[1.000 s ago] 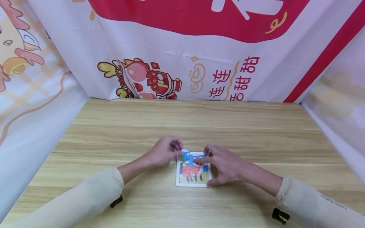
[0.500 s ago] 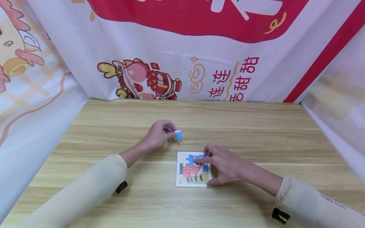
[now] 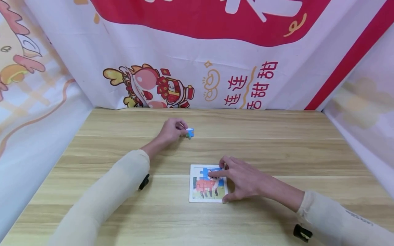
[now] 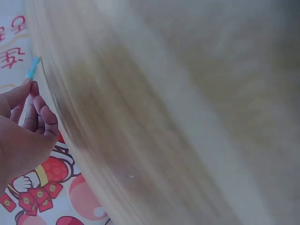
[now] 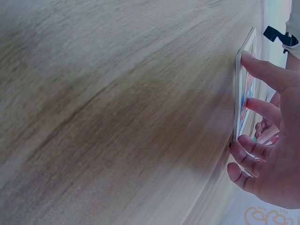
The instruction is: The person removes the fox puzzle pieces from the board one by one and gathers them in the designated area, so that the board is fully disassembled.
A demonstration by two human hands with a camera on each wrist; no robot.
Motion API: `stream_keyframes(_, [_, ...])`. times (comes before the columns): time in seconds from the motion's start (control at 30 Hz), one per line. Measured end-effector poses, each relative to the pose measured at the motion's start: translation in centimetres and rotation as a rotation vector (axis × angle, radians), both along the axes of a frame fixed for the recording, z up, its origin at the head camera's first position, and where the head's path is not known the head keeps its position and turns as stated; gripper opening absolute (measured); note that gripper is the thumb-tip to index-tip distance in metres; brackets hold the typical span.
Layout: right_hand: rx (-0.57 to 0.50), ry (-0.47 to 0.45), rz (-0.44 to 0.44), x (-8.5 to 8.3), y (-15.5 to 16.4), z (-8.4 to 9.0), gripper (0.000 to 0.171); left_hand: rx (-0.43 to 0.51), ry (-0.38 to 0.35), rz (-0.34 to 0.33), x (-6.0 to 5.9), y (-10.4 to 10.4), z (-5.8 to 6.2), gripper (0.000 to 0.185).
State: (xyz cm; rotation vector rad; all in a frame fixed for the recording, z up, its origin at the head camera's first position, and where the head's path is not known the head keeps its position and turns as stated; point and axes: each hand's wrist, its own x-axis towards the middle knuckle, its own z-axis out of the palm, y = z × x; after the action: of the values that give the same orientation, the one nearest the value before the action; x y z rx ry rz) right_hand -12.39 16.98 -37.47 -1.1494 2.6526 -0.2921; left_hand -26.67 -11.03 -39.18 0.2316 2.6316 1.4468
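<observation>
Left hand (image 3: 171,132) pinches a small blue jigsaw piece (image 3: 190,133); right hand (image 3: 243,181) steadies the puzzle.
The piece sits low over the far wooden surface (image 3: 277,143); spread right fingers (image 3: 215,174) press the white-framed square animal puzzle board (image 3: 207,184).

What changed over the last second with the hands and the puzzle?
The left hand lifted a blue puzzle piece out of the puzzle tray and carried it away toward the far side of the table, keeping its grip. The right hand stayed pressing on the tray.

red characters 连连, 甜甜 on backdrop banner (image 3: 215,51)
</observation>
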Motion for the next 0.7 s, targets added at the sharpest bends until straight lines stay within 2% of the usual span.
stream_keyframes(0.27, [0.000, 0.003, 0.000, 0.0, 0.0, -0.1, 0.080, -0.048, 0.017, 0.017, -1.6, 0.2, -0.7, 0.009])
stream_keyframes(0.7, [-0.008, 0.016, 0.011, 0.0, 0.1, 0.0, 0.079, -0.122, 0.006, 0.001, -1.8, 0.5, -0.1, 0.010])
